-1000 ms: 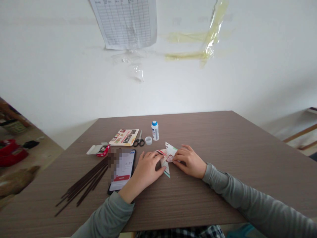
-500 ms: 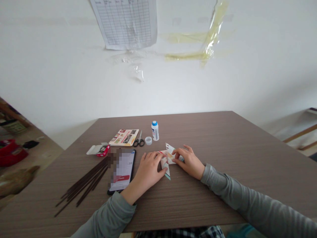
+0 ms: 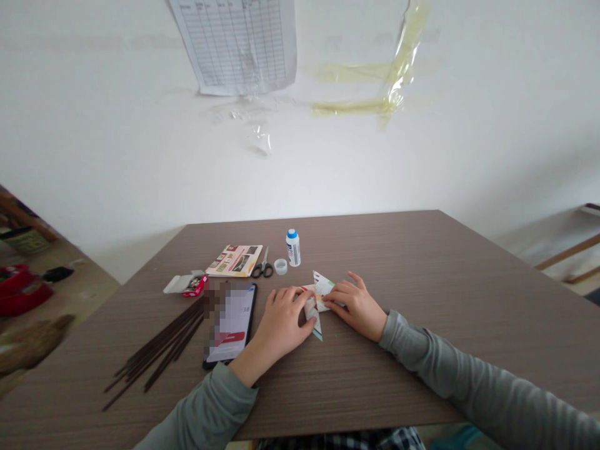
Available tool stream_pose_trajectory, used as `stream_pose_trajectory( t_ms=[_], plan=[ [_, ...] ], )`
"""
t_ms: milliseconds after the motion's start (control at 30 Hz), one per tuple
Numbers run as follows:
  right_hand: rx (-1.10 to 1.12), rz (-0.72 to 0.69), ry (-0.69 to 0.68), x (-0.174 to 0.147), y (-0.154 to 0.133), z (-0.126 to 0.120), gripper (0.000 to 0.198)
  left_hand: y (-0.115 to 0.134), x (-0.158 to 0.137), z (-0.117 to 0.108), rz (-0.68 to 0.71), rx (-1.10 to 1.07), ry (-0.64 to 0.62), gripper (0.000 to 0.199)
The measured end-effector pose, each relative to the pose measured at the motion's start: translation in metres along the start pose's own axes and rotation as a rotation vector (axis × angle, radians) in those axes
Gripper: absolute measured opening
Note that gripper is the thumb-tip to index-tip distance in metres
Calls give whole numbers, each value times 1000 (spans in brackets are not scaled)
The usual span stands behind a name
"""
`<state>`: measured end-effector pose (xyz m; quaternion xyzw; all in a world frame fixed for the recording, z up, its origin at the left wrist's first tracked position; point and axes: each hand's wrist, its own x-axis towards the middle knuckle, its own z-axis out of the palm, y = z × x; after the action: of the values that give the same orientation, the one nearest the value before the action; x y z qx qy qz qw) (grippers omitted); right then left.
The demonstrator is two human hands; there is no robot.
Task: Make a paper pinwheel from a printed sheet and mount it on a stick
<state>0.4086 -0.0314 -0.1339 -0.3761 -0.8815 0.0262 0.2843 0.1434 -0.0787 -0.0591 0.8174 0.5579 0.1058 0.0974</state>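
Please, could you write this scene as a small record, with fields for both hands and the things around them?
Left hand: on the folded paper, thumb apart from fingers
Right hand: touching the paper's right part; pinch unclear
Folded paper: pointed corners, partly hidden, on brown table
Beside left hand: lit smartphone
Farther left: dark brown sticks, open red box
Beyond the hands: printed papers, scissors, round whitish plastic piece, upright blue-capped white bottle

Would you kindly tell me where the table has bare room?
Bare: the broad right stretch of table, past the bottle and right hand, and the front patch between the sleeves. Crowded: the left side, with sticks, phone, box, booklet and scissors, and around the paper.
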Motion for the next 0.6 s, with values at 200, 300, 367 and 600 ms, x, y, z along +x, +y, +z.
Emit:
stream_pose_trajectory(
  t_ms=[200, 300, 367, 600],
  plan=[
    [-10, 7, -23, 0, -1, -4, 23, 4, -1, -1, -1, 30, -12, 52],
    [-16, 6, -26, 0, 1, -3, 26, 3, 0, 0, 16, 18, 14, 47],
    [-18, 0, -27, -1, 2, -3, 26, 2, 0, 1, 28, 1, 32, 43],
    [8, 5, -52, -2, 3, -6, 27, 7, -1, -2, 14, 23, 4, 44]
  ],
)
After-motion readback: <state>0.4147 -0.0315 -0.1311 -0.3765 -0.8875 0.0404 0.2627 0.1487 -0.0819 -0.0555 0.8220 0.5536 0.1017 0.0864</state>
